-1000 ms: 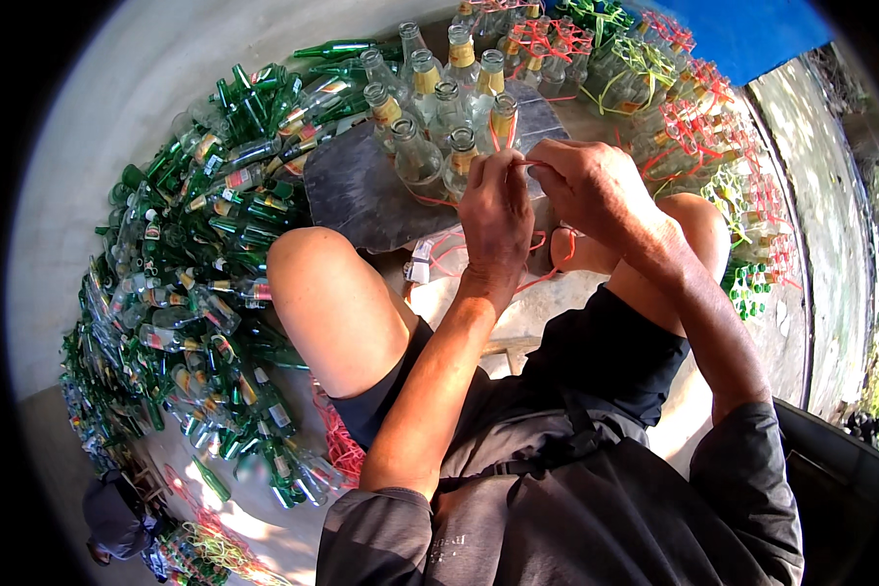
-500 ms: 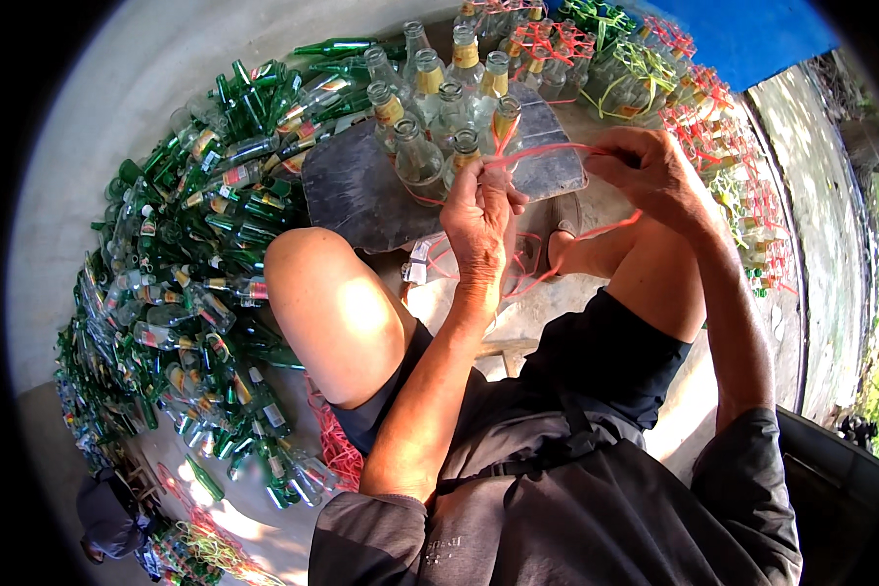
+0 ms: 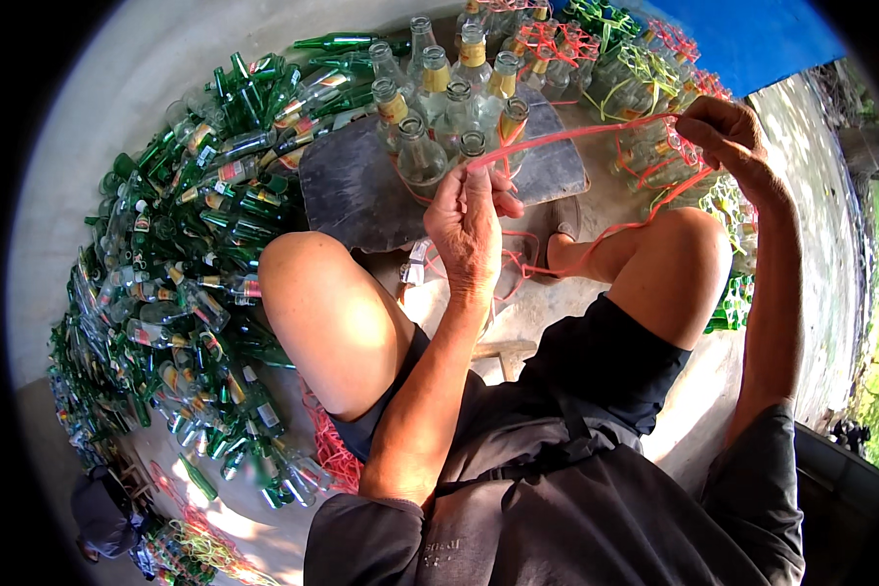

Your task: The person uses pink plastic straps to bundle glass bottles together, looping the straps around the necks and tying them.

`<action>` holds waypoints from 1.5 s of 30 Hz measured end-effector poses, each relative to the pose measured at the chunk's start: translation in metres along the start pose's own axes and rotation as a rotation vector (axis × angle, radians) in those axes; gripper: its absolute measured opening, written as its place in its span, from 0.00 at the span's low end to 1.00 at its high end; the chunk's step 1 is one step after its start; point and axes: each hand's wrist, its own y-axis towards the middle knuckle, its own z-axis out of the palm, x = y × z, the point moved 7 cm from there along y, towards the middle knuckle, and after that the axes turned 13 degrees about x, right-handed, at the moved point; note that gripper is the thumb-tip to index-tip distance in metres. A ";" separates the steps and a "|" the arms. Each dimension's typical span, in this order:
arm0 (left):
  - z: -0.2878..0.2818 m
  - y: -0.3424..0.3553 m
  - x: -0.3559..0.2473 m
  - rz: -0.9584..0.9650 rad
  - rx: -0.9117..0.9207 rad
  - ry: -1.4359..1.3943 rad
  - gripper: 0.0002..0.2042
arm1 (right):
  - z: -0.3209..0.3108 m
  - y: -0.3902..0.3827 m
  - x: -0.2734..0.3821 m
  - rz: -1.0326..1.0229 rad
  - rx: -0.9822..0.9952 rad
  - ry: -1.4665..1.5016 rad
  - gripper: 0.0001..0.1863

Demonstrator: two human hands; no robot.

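A cluster of upright clear glass bottles point(image 3: 421, 156), several with yellow labels round their necks, stands on a dark board point(image 3: 347, 190) in front of me. A red plastic strap point(image 3: 591, 131) runs taut from the cluster's near right side up to the right. My left hand point(image 3: 466, 220) is closed on it beside the nearest bottles, thumb on top. Out to the right, my right hand point(image 3: 728, 137) pinches the strap's other stretch, from which a loose length hangs down past my right knee. Part of the strap circles the bottles low down.
Green and clear bottles point(image 3: 215, 225) lie heaped along the wall at left. Bottle bundles tied with red and yellow-green strap point(image 3: 645, 73) stand at the far right. Loose red strap point(image 3: 332, 439) lies by my left thigh. A person point(image 3: 107, 513) is at the lower left.
My right hand has moved away to the right and slightly up, drawing out a longer stretch of strap. The left hand stays by the bottles, and my right knee has shifted outward.
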 end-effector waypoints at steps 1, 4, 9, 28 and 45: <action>0.000 0.000 -0.001 -0.006 -0.003 -0.013 0.17 | -0.005 0.003 0.003 0.008 0.001 -0.025 0.15; -0.002 0.001 0.001 -0.022 -0.012 -0.037 0.17 | -0.018 0.018 0.003 -0.027 0.025 -0.072 0.17; -0.009 0.000 0.003 -0.041 -0.054 -0.081 0.16 | -0.026 0.041 -0.001 -0.005 0.034 -0.147 0.17; -0.028 -0.003 0.013 -0.083 -0.194 -0.319 0.14 | -0.043 0.090 0.025 0.049 0.100 -0.393 0.14; -0.036 -0.004 0.006 -0.103 -0.233 -0.293 0.14 | -0.060 0.157 0.071 -0.193 -0.039 -0.431 0.15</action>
